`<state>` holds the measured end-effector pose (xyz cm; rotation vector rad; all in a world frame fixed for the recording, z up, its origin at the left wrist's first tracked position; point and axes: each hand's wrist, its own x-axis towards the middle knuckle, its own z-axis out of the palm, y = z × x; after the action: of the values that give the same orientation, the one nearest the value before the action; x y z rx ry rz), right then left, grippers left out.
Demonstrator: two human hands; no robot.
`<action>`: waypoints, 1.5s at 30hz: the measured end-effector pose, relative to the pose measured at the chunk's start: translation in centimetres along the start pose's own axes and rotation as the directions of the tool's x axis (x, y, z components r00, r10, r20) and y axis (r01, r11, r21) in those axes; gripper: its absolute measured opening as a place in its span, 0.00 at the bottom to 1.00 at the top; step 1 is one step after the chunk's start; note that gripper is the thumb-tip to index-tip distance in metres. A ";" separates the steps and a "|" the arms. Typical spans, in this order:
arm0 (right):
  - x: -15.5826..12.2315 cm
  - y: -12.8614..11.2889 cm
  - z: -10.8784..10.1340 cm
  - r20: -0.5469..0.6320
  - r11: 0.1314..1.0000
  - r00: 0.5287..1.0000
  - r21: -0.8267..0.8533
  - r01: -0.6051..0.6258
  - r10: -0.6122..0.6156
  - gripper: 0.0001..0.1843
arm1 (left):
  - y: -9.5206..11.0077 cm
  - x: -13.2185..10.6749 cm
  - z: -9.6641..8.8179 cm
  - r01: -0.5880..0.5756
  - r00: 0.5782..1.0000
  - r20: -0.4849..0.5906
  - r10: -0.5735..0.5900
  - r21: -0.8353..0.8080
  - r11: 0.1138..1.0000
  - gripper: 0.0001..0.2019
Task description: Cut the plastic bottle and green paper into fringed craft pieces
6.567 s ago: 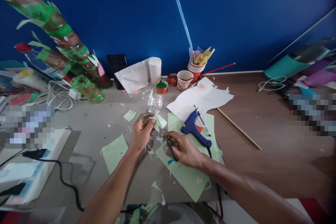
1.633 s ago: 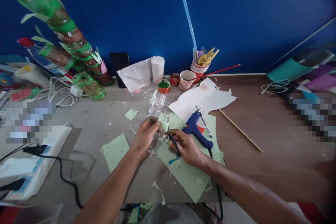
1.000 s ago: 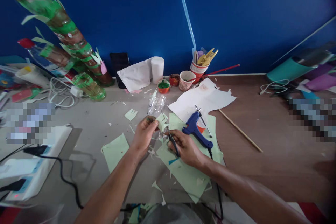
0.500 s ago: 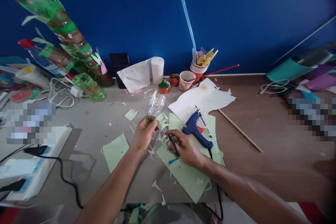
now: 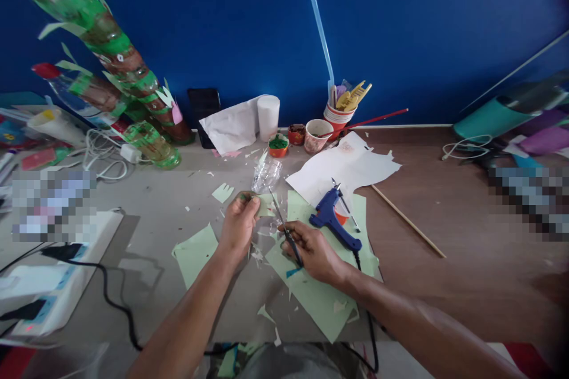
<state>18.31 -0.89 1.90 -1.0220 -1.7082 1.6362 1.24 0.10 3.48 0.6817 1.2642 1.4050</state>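
Note:
My left hand (image 5: pixel 240 220) pinches a small piece of pale green paper (image 5: pixel 267 205) between thumb and fingers. Beside it, my right hand (image 5: pixel 313 249) grips a pair of scissors (image 5: pixel 288 238) with dark handles, blades pointing up and left close to the paper's right edge. Whether the blades touch the paper I cannot tell. Under and around the right hand lie larger pale green sheets (image 5: pixel 320 302). A blue glue gun (image 5: pixel 331 219) rests on them, just right of the scissors. Small paper scraps (image 5: pixel 256 253) are scattered between my forearms.
Behind my hands stand a clear plastic cup (image 5: pixel 267 174), a green paint pot (image 5: pixel 278 145) and paper cups (image 5: pixel 318 135). A wooden stick (image 5: pixel 409 222) lies at right. Tall painted bottles (image 5: pixel 133 74) and a power strip (image 5: pixel 66 284) occupy the left. A cut green piece (image 5: pixel 223 192) lies beyond my left hand.
My left hand has drawn slightly left and down, turning the green paper away from the scissors. The right hand keeps nearly the same place, with the blades showing more clearly.

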 end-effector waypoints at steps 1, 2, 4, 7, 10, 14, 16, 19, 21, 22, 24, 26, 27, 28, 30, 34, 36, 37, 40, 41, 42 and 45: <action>0.0 0.0 0.0 0.002 1.000 1.000 -0.010 0.002 -0.002 0.15 | 0.0 0.0 0.0 -0.006 1.000 0.000 0.006 -0.006 1.000 0.11; 0.0 0.0 0.0 0.007 1.000 1.000 -0.025 0.002 -0.002 0.15 | 0.0 0.1 -0.1 -0.019 1.000 -0.002 0.019 -0.002 1.000 0.11; -0.1 0.0 0.0 0.014 0.998 1.000 -0.070 0.006 -0.005 0.14 | -0.1 0.2 -0.3 -0.050 0.999 -0.018 0.051 0.037 0.998 0.11; -0.1 -0.2 -0.1 0.038 0.989 0.999 -0.145 0.023 -0.018 0.13 | -0.2 0.4 -0.6 -0.086 0.993 -0.078 0.093 0.098 0.991 0.11; -0.2 -0.3 -0.2 0.059 0.981 0.998 -0.190 0.047 -0.036 0.12 | -0.1 0.5 -0.7 -0.088 0.989 -0.114 0.098 0.092 0.992 0.12; -0.2 -0.2 -0.1 0.080 0.973 0.996 -0.220 0.067 -0.050 0.12 | 0.3 0.5 -0.8 -0.086 0.986 -0.134 0.102 0.124 0.989 0.10; -0.2 -0.1 0.0 0.089 0.970 0.995 -0.234 0.065 -0.046 0.12 | 0.5 0.6 -0.8 -0.093 0.982 -0.147 0.115 0.146 0.985 0.10; -0.2 -0.1 0.0 0.106 0.968 0.994 -0.242 0.060 -0.035 0.13 | 0.5 0.7 -0.9 -0.100 0.980 -0.154 0.126 0.167 0.981 0.10; -0.2 -0.2 0.0 0.119 0.969 0.992 -0.240 0.057 -0.029 0.13 | 0.4 0.8 -1.0 -0.111 0.979 -0.148 0.138 0.177 0.978 0.10; -0.2 -0.2 0.0 0.123 0.969 0.992 -0.239 0.055 -0.026 0.13 | 0.3 0.8 -1.0 -0.116 0.979 -0.143 0.143 0.182 0.977 0.10; -0.2 -0.3 0.0 0.127 0.970 0.992 -0.239 0.052 -0.022 0.13 | 0.2 0.8 -1.1 -0.127 0.978 -0.136 0.155 0.194 0.973 0.10; -0.2 -0.4 0.0 0.129 0.969 0.992 -0.243 0.046 -0.015 0.13 | 0.2 0.8 -1.1 -0.137 0.976 -0.136 0.168 0.213 0.967 0.10; -0.2 -0.4 0.0 0.129 0.968 0.992 -0.247 0.043 -0.011 0.13 | 0.2 0.8 -1.1 -0.142 0.975 -0.137 0.175 0.223 0.964 0.10; -0.2 -0.4 0.0 0.129 0.967 0.992 -0.253 0.040 -0.008 0.13 | 0.2 0.8 -1.1 -0.148 0.973 -0.139 0.183 0.232 0.962 0.11; -0.2 -0.4 -0.1 0.128 0.964 0.992 -0.264 0.036 -0.002 0.13 | 0.3 0.8 -1.0 -0.157 0.971 -0.141 0.196 0.248 0.956 0.11; -0.2 -0.6 -0.1 0.117 0.961 0.993 -0.275 0.028 0.005 0.12 | 0.5 0.8 -1.0 -0.176 0.967 -0.130 0.219 0.281 0.943 0.11; -0.3 -0.8 -0.1 0.116 0.965 0.993 -0.262 0.018 0.013 0.12 | 0.6 0.7 -1.0 -0.187 0.967 -0.114 0.230 0.302 0.935 0.10; -0.3 -0.9 -0.1 0.116 0.967 0.993 -0.253 0.015 0.015 0.12 | 0.6 0.7 -1.0 -0.191 0.966 -0.107 0.235 0.313 0.930 0.10; -0.4 -1.0 -0.1 0.120 0.972 0.993 -0.235 0.010 0.019 0.12 | 0.5 0.7 -1.1 -0.195 0.966 -0.093 0.240 0.344 0.918 0.10; -0.4 -1.0 -0.1 0.122 0.973 0.992 -0.232 0.010 0.019 0.12 | 0.5 0.7 -1.1 -0.196 0.967 -0.086 0.240 0.352 0.916 0.10; -0.4 -1.0 -0.2 0.122 0.973 0.992 -0.229 0.009 0.020 0.12 | 0.5 0.7 -1.1 -0.197 0.968 -0.075 0.239 0.359 0.912 0.09; -0.3 -0.9 -0.3 0.122 0.977 0.992 -0.215 0.001 0.025 0.12 | 0.7 0.6 -0.9 -0.220 0.967 -0.033 0.253 0.395 0.892 0.09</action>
<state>18.57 -0.98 2.80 -1.0499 -1.9997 1.5770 0.05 0.43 3.71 1.0889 1.5909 1.3993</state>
